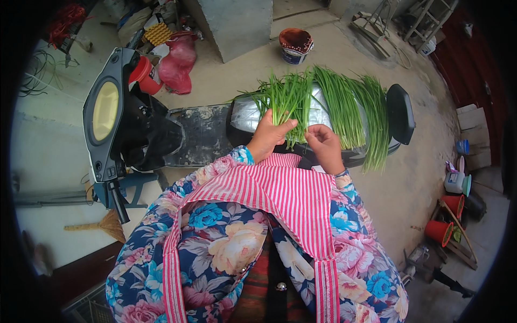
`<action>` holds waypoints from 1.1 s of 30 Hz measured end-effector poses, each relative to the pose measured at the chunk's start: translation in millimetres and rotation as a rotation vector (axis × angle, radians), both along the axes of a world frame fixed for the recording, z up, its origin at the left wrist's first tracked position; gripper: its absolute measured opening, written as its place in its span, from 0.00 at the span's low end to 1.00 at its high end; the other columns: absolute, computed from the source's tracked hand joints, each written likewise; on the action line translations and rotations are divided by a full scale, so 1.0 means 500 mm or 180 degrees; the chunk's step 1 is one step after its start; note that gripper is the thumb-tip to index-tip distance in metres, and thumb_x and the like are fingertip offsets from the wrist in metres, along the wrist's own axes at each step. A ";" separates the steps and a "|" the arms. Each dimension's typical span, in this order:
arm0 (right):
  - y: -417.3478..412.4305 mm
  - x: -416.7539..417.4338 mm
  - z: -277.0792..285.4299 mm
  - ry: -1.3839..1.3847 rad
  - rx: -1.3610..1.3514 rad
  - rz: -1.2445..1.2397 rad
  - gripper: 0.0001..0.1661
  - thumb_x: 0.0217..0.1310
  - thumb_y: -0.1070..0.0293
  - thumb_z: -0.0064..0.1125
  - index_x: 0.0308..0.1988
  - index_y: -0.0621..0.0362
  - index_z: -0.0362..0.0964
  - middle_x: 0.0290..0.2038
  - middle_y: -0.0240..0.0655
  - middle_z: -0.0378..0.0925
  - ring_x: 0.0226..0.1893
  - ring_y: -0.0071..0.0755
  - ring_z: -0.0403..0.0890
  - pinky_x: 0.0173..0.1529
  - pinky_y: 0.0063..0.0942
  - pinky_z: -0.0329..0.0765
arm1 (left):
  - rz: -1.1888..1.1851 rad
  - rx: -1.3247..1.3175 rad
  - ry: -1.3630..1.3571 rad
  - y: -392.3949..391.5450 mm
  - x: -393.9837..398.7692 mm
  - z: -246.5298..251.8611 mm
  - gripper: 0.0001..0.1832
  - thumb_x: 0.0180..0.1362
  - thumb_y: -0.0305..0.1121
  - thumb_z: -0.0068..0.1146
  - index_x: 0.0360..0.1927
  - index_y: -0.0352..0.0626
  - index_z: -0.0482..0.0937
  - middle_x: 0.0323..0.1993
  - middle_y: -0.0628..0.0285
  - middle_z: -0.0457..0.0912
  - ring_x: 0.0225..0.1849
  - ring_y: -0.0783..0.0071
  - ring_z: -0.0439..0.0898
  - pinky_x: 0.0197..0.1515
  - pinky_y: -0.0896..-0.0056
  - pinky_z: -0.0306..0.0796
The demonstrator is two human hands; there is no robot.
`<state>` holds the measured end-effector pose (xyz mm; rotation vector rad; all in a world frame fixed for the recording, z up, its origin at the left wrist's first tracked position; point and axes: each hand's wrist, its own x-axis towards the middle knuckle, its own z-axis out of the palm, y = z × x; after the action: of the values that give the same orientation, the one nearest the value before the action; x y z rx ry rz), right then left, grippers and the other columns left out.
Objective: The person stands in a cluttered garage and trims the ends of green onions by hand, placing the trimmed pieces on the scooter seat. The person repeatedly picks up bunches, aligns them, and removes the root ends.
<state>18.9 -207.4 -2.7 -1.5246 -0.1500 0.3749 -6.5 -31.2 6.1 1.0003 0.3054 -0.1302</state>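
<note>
My left hand (266, 137) is closed around a bunch of long green garlic chives (279, 107), their leaf tips pointing away from me. Close beside it, my right hand (326, 147) pinches the lower end of a few thin stalks (305, 115) between thumb and fingers. Both hands are over the seat of a scooter, which is covered in silvery sheeting (245, 117). More chives (343, 113) lie spread across the seat to the right. Another layer (376, 125) hangs over its rear end, next to the black backrest (399, 114).
The scooter's dark footboard (202, 133) and handlebar console (106, 111) extend left. A paint bucket (296, 48) stands beyond the seat. A red bucket (146, 76) and pink sack (179, 60) sit behind the front end. Red pots (438, 233) are at right, a broom (107, 227) at left.
</note>
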 end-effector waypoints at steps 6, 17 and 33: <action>0.019 -0.014 -0.004 -0.0046 -0.0107 0.0444 0.07 0.56 0.76 0.59 0.37 0.62 0.71 0.28 0.22 0.72 0.27 0.11 0.70 0.33 0.11 0.67 | 0.0044 0.0130 -0.0132 0.004 -0.003 0.009 0.18 0.54 0.27 0.61 0.45 0.44 0.66 0.30 0.69 0.72 0.18 0.89 0.63 0.15 0.86 0.54; 0.040 0.004 0.000 0.0251 -0.0021 0.0377 0.07 0.59 0.69 0.59 0.34 0.62 0.74 0.24 0.21 0.71 0.22 0.10 0.66 0.25 0.13 0.62 | 0.0056 0.0399 -0.0244 0.008 -0.006 0.009 0.15 0.53 0.27 0.61 0.42 0.43 0.69 0.28 0.71 0.73 0.21 0.88 0.67 0.17 0.86 0.57; 0.040 0.003 -0.010 -0.0026 0.0142 0.0082 0.06 0.59 0.70 0.57 0.32 0.62 0.74 0.24 0.21 0.72 0.23 0.10 0.65 0.26 0.13 0.62 | 0.0304 0.0433 -0.0354 -0.002 -0.013 0.019 0.18 0.52 0.21 0.59 0.45 0.38 0.69 0.34 0.66 0.75 0.35 0.81 0.75 0.39 0.79 0.71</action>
<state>20.1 -187.4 -7.5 -1.4815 -0.1835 0.3834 -12.9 -32.0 15.5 1.1212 0.2623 0.0333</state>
